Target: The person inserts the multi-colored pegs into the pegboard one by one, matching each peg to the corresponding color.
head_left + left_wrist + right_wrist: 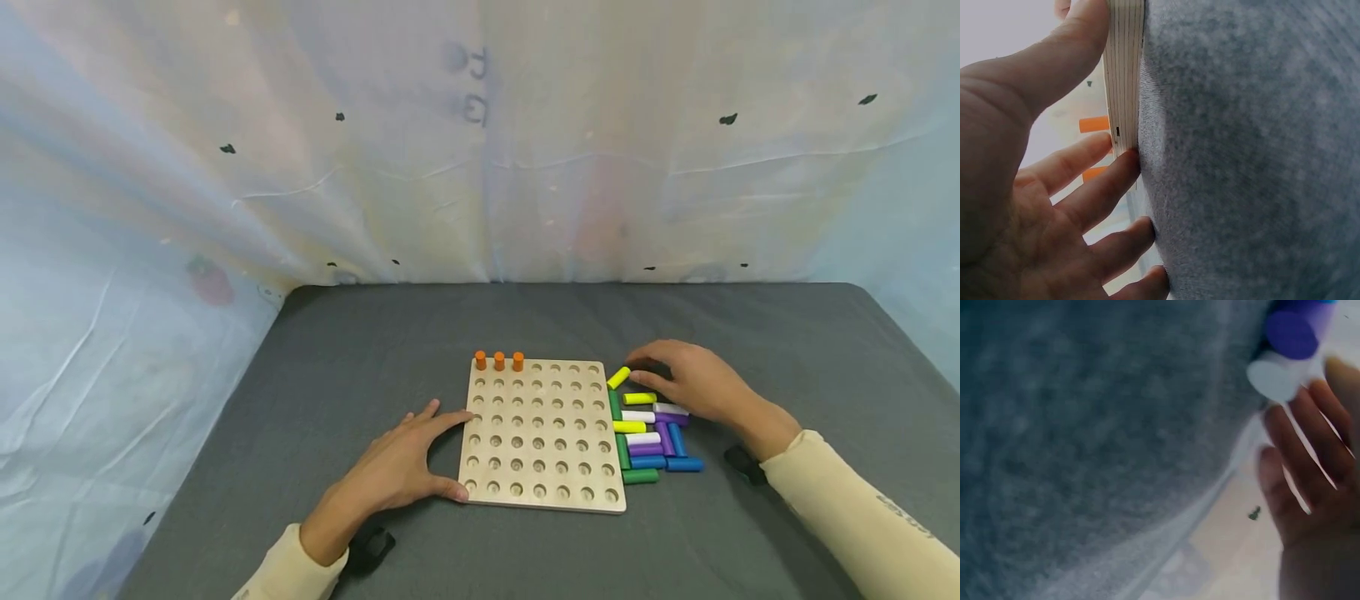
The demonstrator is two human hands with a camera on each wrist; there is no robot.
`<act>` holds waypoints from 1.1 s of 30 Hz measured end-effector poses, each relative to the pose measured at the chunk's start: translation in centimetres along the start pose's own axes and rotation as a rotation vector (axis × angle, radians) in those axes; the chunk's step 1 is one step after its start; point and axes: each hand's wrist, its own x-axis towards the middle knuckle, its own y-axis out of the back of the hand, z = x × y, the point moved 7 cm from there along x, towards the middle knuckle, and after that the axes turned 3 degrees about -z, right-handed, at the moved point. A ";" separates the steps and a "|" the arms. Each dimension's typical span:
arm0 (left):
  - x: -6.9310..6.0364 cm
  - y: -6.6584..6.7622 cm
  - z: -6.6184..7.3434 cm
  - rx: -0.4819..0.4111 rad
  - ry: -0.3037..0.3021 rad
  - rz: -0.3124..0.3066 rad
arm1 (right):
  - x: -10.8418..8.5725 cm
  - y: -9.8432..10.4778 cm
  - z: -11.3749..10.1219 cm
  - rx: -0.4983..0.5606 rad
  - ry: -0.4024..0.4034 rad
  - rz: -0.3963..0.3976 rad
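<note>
A light wooden pegboard [546,500] with rows of round holes lies flat on the grey cloth. Three orange pegs [499,362] stand upright in its far row, at the left end. My left hand [393,462] rests at the board's left side, thumb and fingertips against the edge, fingers spread. In the left wrist view, the layered board edge [1124,69] shows between thumb and fingers. My right hand [693,379] hovers over the far end of the loose pegs, thumb and fingers apart beside a tilted yellow peg [618,377] near the board's right edge.
Loose pegs lie heaped along the board's right side: yellow, white, several purple, blue [685,464] and green [640,477]. The grey cloth [390,333] covers the table, and a pale patterned curtain [420,208] hangs behind. Below each wrist is a dark strap piece [744,464].
</note>
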 end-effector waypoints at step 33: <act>-0.3 0.5 0.9 0.030 -0.095 0.019 | 0.7 -1.7 -2.3 -0.054 0.097 0.098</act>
